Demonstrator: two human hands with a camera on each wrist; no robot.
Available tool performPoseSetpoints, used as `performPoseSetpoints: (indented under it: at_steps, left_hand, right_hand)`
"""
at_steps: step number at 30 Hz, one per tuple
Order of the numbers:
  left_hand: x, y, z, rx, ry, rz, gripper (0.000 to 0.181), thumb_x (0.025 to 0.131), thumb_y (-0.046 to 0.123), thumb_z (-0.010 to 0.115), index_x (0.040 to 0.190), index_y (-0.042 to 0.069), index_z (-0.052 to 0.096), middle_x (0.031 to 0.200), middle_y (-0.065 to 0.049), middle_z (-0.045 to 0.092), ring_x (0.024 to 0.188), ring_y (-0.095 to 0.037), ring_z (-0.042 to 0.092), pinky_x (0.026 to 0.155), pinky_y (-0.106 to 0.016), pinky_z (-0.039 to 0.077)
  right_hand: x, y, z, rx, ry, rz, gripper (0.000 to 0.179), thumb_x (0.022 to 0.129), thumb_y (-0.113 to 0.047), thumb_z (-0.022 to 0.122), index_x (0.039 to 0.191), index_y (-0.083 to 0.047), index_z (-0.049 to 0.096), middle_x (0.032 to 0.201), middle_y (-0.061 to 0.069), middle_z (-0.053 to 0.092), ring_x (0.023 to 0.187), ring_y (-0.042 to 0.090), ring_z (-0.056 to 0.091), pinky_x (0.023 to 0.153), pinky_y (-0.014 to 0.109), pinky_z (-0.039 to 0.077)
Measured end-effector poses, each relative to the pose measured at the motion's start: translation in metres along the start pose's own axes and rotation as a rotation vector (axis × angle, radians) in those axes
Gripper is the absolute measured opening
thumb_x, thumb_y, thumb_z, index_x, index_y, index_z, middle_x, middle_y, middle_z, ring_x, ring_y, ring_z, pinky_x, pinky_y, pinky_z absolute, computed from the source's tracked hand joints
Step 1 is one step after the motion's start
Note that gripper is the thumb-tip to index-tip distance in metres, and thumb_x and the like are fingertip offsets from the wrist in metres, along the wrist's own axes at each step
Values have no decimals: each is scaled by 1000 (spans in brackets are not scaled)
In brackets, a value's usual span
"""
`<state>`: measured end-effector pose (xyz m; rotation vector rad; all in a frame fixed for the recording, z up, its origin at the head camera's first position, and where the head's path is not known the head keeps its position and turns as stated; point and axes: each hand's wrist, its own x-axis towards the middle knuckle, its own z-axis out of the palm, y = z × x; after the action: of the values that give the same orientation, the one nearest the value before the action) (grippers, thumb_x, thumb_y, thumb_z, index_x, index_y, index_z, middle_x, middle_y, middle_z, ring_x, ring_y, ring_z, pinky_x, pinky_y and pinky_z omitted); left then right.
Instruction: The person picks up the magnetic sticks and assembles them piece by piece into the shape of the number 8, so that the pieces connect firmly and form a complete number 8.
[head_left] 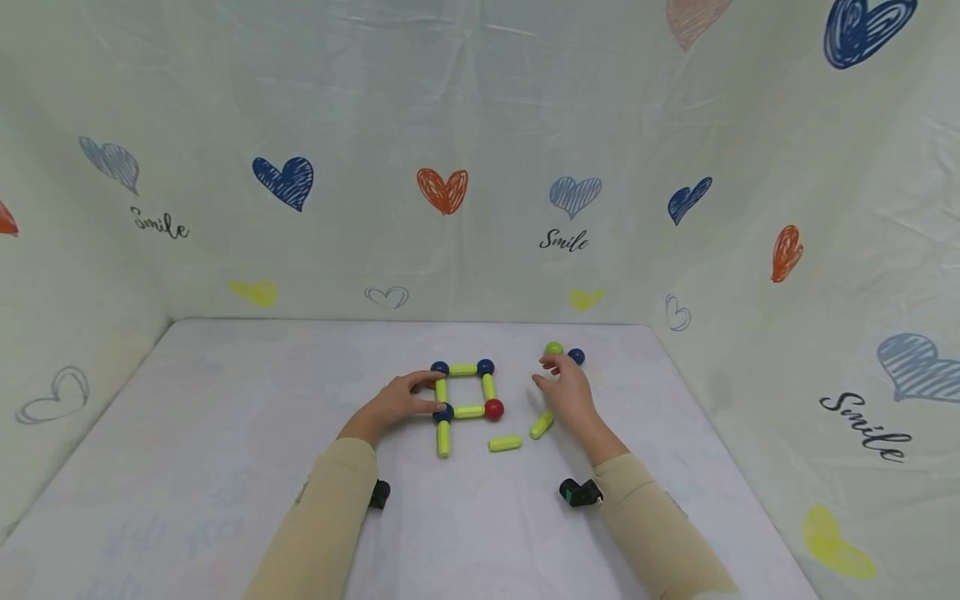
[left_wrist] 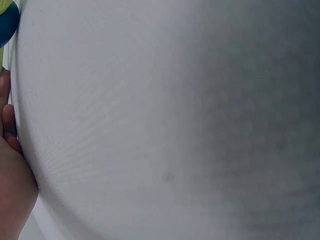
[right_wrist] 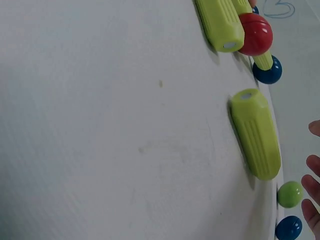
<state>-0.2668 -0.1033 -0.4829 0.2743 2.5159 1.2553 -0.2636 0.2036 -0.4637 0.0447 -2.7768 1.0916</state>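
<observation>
**Yellow-green rods and balls form a square, both hands at it**

Yellow-green rods joined at the corners by balls make a flat square (head_left: pixel 465 390) near the middle of the table (head_left: pixel 225 433), closer to its far edge. Three corners are blue balls, the near-right corner is a red ball (head_left: pixel 493 408). One more rod (head_left: pixel 443 438) hangs off the near-left corner toward the near edge, like a tail.

Left hand (head_left: pixel 397 402) sits at the square's left side, thumb and fingers pinching around the near-left blue ball (head_left: pixel 443 412), likely steadying the frame so it doesn't slide. Left wrist view is nearly all tabletop, grip not confirmed there.

Right hand (head_left: pixel 567 390) hovers right of the square, fingers loosely curled and spread, holding nothing I can see. Fingertips are just beside a green ball (head_left: pixel 553 347) and a loose blue ball (head_left: pixel 576 356), both toward the far edge.

Two spare rods lie loose: one (head_left: pixel 505 443) just below the red ball, another (head_left: pixel 542 425) angled under the right hand. Spares are kept close, within easy reach.
</observation>
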Motion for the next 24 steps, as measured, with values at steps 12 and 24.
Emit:
performPoseSetpoints:
  at_steps: [12,24]
  left_hand:
    - [1,-3,0,-4,-8,5,62,82,33,80,138,19,56,130,-8,55,130,-33,42,109,-51,32]
    - [0,0,0,11,2,11,61,82,31,80,137,18,57,126,-6,57,127,-31,44,109,-52,33]
  right_hand:
    - [22,15,-19,-110,73,-66,33,87,-11,72,116,4,63,114,20,62,110,38,53,96,49,40]
    - [48,27,-25,-302,10,-78,36,86,-15,72,118,-2,64,119,18,61,118,39,48,97,56,37]
